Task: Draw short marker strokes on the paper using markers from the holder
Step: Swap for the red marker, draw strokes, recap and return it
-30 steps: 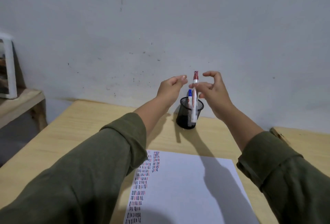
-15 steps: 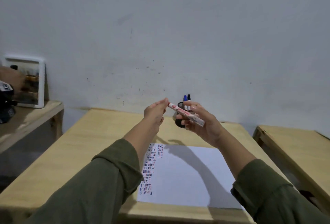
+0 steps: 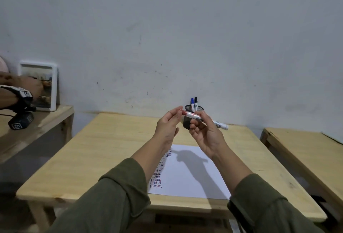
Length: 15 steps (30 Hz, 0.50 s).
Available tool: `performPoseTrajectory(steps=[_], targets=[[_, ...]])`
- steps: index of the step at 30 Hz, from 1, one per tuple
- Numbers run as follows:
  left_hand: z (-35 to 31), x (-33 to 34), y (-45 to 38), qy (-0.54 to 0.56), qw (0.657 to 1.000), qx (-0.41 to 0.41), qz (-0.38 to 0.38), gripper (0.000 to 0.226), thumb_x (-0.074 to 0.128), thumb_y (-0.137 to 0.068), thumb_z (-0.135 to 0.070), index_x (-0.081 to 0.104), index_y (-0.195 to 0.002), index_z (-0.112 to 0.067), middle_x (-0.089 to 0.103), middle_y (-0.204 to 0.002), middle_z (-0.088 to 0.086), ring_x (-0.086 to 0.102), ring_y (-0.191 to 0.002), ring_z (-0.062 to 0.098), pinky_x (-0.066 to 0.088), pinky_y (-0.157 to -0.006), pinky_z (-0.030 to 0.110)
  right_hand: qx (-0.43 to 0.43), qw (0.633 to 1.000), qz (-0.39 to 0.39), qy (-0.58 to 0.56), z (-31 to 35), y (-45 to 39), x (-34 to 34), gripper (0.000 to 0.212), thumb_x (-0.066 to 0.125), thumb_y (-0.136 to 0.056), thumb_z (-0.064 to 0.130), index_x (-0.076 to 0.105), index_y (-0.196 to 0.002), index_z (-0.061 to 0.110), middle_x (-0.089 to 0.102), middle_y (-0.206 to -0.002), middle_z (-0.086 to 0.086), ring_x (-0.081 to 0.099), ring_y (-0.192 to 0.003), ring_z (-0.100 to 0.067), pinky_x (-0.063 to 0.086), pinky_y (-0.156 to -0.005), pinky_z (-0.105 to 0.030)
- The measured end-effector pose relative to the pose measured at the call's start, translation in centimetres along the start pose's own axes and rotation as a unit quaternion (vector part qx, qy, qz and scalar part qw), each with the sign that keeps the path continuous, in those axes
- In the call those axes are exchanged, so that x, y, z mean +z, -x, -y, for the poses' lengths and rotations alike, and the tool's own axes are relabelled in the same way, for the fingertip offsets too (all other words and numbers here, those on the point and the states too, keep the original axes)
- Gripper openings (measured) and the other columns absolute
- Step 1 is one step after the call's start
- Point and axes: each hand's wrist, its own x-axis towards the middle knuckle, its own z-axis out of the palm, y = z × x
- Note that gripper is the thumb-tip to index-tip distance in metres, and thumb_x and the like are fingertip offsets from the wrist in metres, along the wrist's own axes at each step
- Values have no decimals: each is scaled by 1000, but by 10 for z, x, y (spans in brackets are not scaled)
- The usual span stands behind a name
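**Red marker held over the desk, cap end at my left fingertips**

I am at a pale wooden table (image 3: 104, 151) pushed against a scuffed grey-white wall (image 3: 185, 38). A second wooden table (image 3: 304, 151) stands just off to my right, and a lower wooden bench (image 3: 46, 119) to my left carries a white-framed picture (image 3: 39, 86) leaning on the wall. Someone else's hand (image 3: 27, 84) with a black strap around the wrist reaches in there at the left edge.

A white sheet of paper (image 3: 194, 177) lies flat on my table in front of me, its left margin filled with columns of short dark and red strokes (image 3: 159, 175); the shadow of my arms falls across the blank part. At the far edge of the table, by the wall, sits a black mesh holder (image 3: 198, 108) with a blue-capped marker (image 3: 192, 103) and a black-capped marker (image 3: 195, 103) standing upright in it.

My right hand (image 3: 204, 136) is closed around the white barrel of a red marker (image 3: 204, 119), which lies nearly level in the air above the table, in front of the holder, its far end pointing right. My left hand (image 3: 168, 127) is raised beside it, fingertips pinched on the red cap end. Both my sleeves are olive green.
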Motion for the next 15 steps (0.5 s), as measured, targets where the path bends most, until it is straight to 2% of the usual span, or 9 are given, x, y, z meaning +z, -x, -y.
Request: performPoseTrajectory(steps=[3, 5, 8, 11, 13, 15], targets=[[5, 0, 1, 54, 998, 0, 36, 16, 52, -94, -27, 64, -102, -33, 69, -98, -26, 57, -102, -8, 38, -85, 24, 15, 999, -1, -34, -4, 2, 1, 19, 51, -94, 24, 63, -85, 13, 61, -57, -2, 57, -49, -9, 51, -54, -18], [8, 3, 3, 71, 997, 4, 33, 15, 51, -95, -25, 65, -98, -32, 69, -93, -25, 60, -93, -11, 37, -86, 24, 12, 999, 4, -40, -6, 4, 1, 18, 51, -94, 21, 63, -85, 12, 60, -59, -3, 57, -50, -9, 51, -53, -18], [11, 4, 3, 54, 999, 9, 0, 14, 54, -93, -26, 66, -87, -30, 69, -85, -25, 58, -96, -6, 31, -87, 29, -9, 999, 16, -26, -6, 3, 0, 15, 49, -94, 16, 60, -88, 9, 59, -66, -5, 57, -51, -8, 51, -54, -18], [13, 6, 2, 31, 999, 8, -30, 14, 57, -92, -26, 66, -83, -29, 70, -82, -23, 57, -98, 1, 31, -81, 29, -34, 999, 25, -23, -9, 2, -2, 15, 47, -95, 13, 58, -88, 6, 59, -74, -7, 58, -53, -8, 52, -57, -18], [12, 8, 2, 26, 998, -2, -51, 13, 58, -91, -28, 66, -81, -27, 67, -85, -17, 59, -92, 2, 32, -79, 28, -49, 998, 36, -6, -11, 3, -5, 17, 45, -96, 12, 58, -86, 7, 63, -72, -7, 58, -54, -9, 52, -59, -19], [9, 3, 0, 33, 995, -17, -90, 16, 62, -88, -35, 65, -77, -23, 66, -83, -12, 60, -80, 0, 32, -83, 26, -63, 996, 49, 32, -12, 3, -9, 20, 43, -97, 11, 58, -84, 8, 65, -67, -5, 59, -55, -9, 52, -62, -18]])
